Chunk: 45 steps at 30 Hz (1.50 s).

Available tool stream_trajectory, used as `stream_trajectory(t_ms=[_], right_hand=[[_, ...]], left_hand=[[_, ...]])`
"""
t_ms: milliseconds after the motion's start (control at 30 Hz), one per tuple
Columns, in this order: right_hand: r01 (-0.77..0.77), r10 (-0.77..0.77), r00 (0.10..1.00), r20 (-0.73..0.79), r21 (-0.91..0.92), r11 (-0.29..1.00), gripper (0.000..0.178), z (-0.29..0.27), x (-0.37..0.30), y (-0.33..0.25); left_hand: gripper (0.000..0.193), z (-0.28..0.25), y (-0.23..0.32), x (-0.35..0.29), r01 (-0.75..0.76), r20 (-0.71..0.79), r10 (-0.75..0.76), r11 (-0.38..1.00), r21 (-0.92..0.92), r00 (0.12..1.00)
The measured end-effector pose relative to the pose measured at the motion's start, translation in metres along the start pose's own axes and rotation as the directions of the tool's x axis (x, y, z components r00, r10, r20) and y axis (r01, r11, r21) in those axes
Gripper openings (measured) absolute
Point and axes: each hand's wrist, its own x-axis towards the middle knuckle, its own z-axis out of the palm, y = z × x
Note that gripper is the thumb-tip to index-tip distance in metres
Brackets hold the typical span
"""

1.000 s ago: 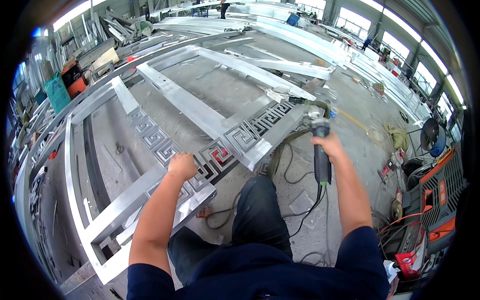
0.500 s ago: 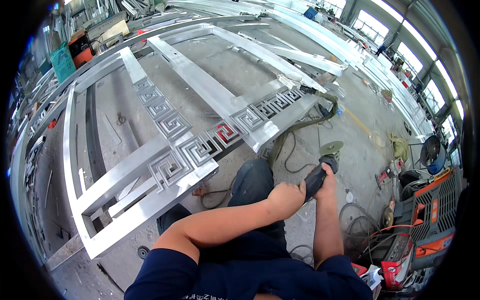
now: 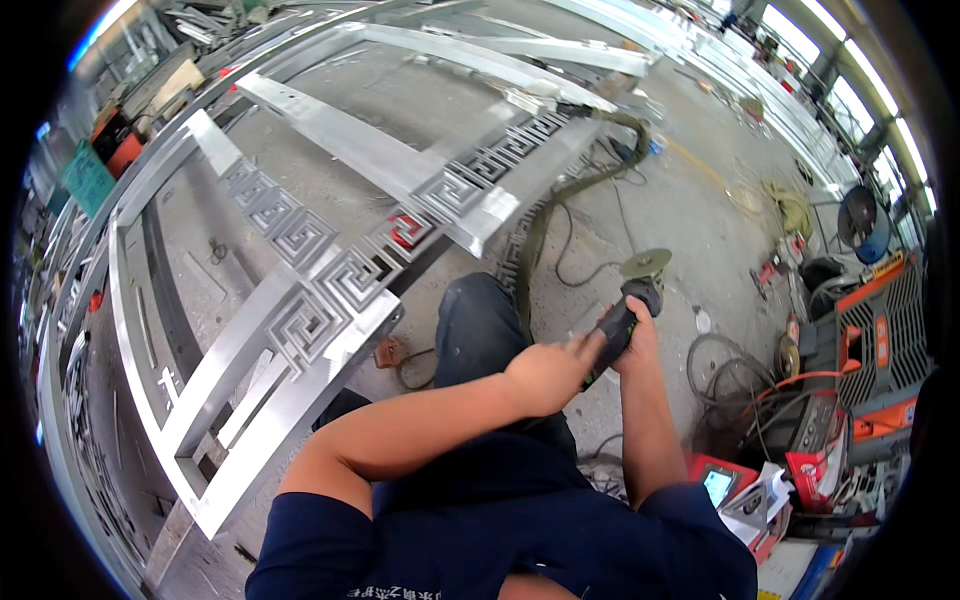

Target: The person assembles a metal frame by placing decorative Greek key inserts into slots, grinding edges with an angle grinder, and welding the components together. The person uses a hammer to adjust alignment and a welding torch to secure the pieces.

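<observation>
a black, long-bodied angle grinder (image 3: 612,335) with a round greenish disc (image 3: 646,262) is held above the grey floor (image 3: 690,230), right of a silver metal frame (image 3: 340,135) with square-spiral fretwork (image 3: 303,236). its body is clasped near the disc by the right hand (image 3: 638,342); its rear is overlapped by the blurred left hand (image 3: 546,378), whose grip cannot be told.
</observation>
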Motion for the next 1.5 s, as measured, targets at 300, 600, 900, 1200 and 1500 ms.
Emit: stream_trajectory(t_ms=[300,600,900,1200,1500], right_hand=[[0.059,-0.057,0.998,0.014,-0.329,0.942,0.027,-0.04,0.007,-0.014],[-0.277,-0.045,0.888,-0.458,-0.609,0.744,0.022,-0.263,0.041,0.007],[-0.487,-0.066,0.667,-0.742,-0.502,0.715,0.035,-0.387,0.069,0.141],[-0.421,-0.163,0.787,-0.595,-0.712,0.562,0.044,-0.39,0.117,0.119],[-0.677,-0.213,0.682,-0.7,-0.714,0.177,0.071,-0.418,0.13,0.166]], left_hand=[[0.091,0.016,0.015,0.015,0.063,0.217,-0.073,0.997,0.053,0.973],[0.088,-0.088,-0.095,-0.155,0.657,-0.403,-0.541,0.714,0.244,0.738],[0.103,-0.058,-0.126,-0.231,0.761,-0.33,-0.733,0.383,0.524,0.595],[0.092,-0.054,-0.129,-0.237,0.723,-0.36,-0.674,0.385,0.573,0.645],[0.088,-0.053,-0.132,-0.235,0.7,-0.359,-0.658,0.371,0.61,0.661]])
